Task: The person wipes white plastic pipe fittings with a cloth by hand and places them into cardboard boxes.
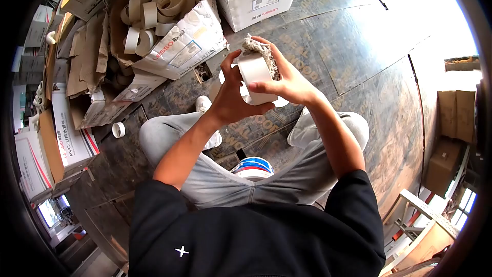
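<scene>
Both hands are raised together in front of me around a white ring-shaped fitting (254,74). My left hand (229,95) curls round the fitting's left and lower side. On the right, my right hand (289,79) has its thumb across the fitting and its fingers behind a rough, shaggy beige cloth (261,51), which lies against the fitting's top and right side. More white round parts show partly behind and below the hands; how many is hidden. A white tub (253,167) with a blue and red label stands between my legs.
An open carton (179,46) full of white fittings is at the upper left, beside a closed white box (256,0). Other cartons (72,128) line the left. One loose ring (118,130) lies on the dark floor. Brown boxes (456,115) and a frame (428,213) are at right.
</scene>
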`<state>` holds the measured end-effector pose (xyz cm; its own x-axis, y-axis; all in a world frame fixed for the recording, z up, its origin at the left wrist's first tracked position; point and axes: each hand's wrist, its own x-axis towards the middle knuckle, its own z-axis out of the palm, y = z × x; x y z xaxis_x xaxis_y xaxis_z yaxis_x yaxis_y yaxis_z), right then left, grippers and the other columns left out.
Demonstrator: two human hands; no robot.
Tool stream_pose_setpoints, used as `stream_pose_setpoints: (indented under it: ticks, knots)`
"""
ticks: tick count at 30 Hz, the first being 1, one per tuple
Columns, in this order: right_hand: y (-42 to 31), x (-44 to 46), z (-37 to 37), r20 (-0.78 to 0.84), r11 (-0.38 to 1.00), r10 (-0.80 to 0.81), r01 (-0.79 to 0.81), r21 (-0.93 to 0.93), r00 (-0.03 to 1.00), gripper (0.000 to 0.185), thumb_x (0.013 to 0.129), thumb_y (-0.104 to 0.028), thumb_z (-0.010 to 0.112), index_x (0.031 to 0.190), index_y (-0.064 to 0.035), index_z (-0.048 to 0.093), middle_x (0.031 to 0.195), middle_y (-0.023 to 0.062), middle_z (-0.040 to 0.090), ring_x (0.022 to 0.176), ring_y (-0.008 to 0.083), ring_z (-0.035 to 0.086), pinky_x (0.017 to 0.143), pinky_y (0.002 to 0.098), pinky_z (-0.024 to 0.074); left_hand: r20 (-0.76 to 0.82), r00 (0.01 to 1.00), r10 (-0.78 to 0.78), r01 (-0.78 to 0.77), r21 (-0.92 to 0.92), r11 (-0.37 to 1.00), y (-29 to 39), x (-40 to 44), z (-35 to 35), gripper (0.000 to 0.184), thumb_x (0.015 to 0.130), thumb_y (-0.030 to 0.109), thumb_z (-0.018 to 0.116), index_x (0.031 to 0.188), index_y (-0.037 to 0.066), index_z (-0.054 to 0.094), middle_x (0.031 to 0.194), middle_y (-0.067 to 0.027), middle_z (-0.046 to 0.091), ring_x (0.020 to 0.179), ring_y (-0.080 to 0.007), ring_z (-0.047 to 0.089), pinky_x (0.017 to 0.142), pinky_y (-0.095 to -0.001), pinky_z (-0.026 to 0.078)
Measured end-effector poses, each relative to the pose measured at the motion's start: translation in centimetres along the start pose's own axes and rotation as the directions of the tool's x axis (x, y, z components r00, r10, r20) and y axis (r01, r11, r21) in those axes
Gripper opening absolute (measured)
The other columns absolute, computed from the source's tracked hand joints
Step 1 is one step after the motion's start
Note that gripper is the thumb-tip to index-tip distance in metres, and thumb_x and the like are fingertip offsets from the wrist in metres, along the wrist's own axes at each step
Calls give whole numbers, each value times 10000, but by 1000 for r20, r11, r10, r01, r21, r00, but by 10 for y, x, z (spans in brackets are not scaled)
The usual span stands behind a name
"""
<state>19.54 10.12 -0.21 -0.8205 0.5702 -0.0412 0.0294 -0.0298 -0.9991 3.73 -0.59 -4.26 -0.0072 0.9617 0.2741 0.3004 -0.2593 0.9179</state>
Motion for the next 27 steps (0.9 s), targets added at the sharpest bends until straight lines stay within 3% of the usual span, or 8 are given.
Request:
stream_pose_setpoints:
  ticks: [1,9,10,12,19,23,25,27]
  knots:
    - [1,2,1,-20,1000,-6,6,1,1000,1051,727,-430,837,1532,-56,274,1343,190,552,1265,269,533,1084,383,399,8,998,-63,64,-25,998,1,1,-2,1275,641,224,916,1504,82,-11,1441,-197,291,1309,-334,446,1078,-457,417]
    - [-3,3,5,-76,998,59,-59,4,995,978,759,-374,844,1523,-57,321,1374,149,526,1253,239,527,1080,374,401,116,992,57,-109,513,852,1,5,-17,1267,683,389,907,1518,123,-9,1386,-199,404,1261,-334,510,1071,-438,434]
    - [1,3,6,-143,999,28,-30,-16,989,997,733,-420,848,1511,-56,341,1363,176,547,1253,266,545,1072,385,417,86,994,-61,44,188,981,-3,5,-18,1264,693,443,893,1521,139,-12,1387,-215,420,1268,-344,506,1079,-445,422]
    - [1,3,6,-211,997,-55,43,-60,976,1042,695,-477,859,1502,-53,357,1359,215,565,1244,298,571,1059,401,440,120,963,-242,268,-299,916,0,7,-24,1260,721,631,811,1529,168,-37,1410,-261,442,1311,-363,479,1106,-464,378]
    - [-7,-8,4,-102,962,-210,187,-198,972,1017,725,-535,819,1497,-51,368,1379,213,551,1280,321,547,1091,411,409,224,940,-258,325,-352,878,0,6,-29,1226,760,684,747,1551,198,-53,1493,-270,364,1393,-363,388,1138,-457,325]
    - [-2,-9,5,-95,955,-244,222,-198,965,893,773,-530,760,1447,-54,417,1369,202,554,1279,320,544,1074,419,413,132,945,-299,324,-491,809,16,9,-23,1195,708,466,893,1494,189,37,1402,-246,456,1293,-323,490,1091,-463,386]
    - [-7,-9,9,-121,978,-80,101,184,989,597,914,-337,612,1405,-40,445,1306,174,572,1218,272,549,1061,371,398,125,938,-322,337,-540,771,16,9,-21,1185,678,365,928,1463,170,62,1357,-233,495,1241,-309,527,1060,-450,420]
    - [-11,-7,3,-86,969,-84,102,225,993,475,929,-258,601,1338,-34,512,1238,149,586,1173,248,556,1049,346,396,89,962,-259,274,-318,908,11,8,-22,1186,672,337,921,1463,158,56,1340,-239,510,1245,-307,525,1058,-442,430]
